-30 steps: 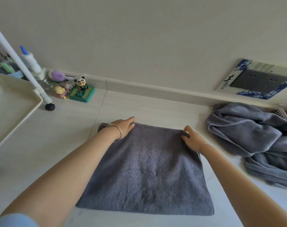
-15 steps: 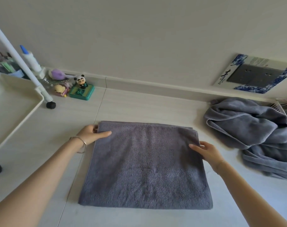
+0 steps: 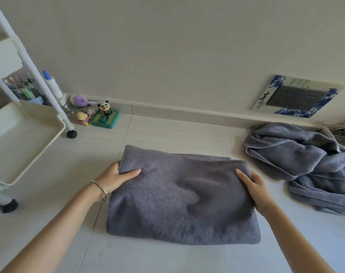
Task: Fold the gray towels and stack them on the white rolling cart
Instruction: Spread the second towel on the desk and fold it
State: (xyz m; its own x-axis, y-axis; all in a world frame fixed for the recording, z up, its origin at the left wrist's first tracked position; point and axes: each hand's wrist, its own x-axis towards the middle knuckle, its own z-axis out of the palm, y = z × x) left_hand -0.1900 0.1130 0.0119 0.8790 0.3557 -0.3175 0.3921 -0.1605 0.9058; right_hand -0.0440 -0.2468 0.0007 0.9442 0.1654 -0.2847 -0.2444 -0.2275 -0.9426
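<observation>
- White rolling cart [image 3: 27,146] stands on the floor, well to the left of the left hand's fingers; its lower tray is bare.
- Small toy figures [image 3: 100,115] sit by the wall, beyond the left fingers.
- Left hand [image 3: 114,178] grips the folded gray towel [image 3: 179,198] at its left edge: thumb on top, fingers tucked underneath, clamped on the cloth.
- Towel lies on the floor between the two hands, its middle slightly rumpled.
- Right hand [image 3: 254,186] grips the towel's right edge the same way, thumb on top, fingers wrapped under.
- Heap of unfolded gray towels [image 3: 305,166] lies on the floor to the right of the right fingers, apart from them.
</observation>
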